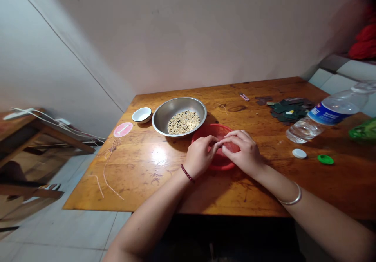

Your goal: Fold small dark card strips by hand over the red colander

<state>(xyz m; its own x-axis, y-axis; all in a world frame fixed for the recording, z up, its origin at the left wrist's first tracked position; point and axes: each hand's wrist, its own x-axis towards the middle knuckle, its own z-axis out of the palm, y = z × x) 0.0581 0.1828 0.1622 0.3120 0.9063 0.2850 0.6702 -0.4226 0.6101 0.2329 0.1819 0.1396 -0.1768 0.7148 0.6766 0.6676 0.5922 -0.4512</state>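
Observation:
Both hands meet above a red plastic basket (219, 167) on the wooden table. My left hand (200, 155) has its thumb and forefinger pinched together at the basket's middle. Fingertip to fingertip with it, my right hand (243, 152) is also closed in a pinch. Whatever lies between the fingertips is too small or too hidden to name. Just behind and to the left stands a steel bowl (160, 115) with pale and dark beans (183, 122) in it. A small white bowl (141, 114) with a dark rim sits beside that.
Loose string (108, 172) and a pink round card (123, 129) lie at left on the table (141, 191). On the right are a water bottle (329, 111), a white cap (299, 153), a green cap (326, 159), dark flat pieces (289, 111) and a pink cutter (244, 96).

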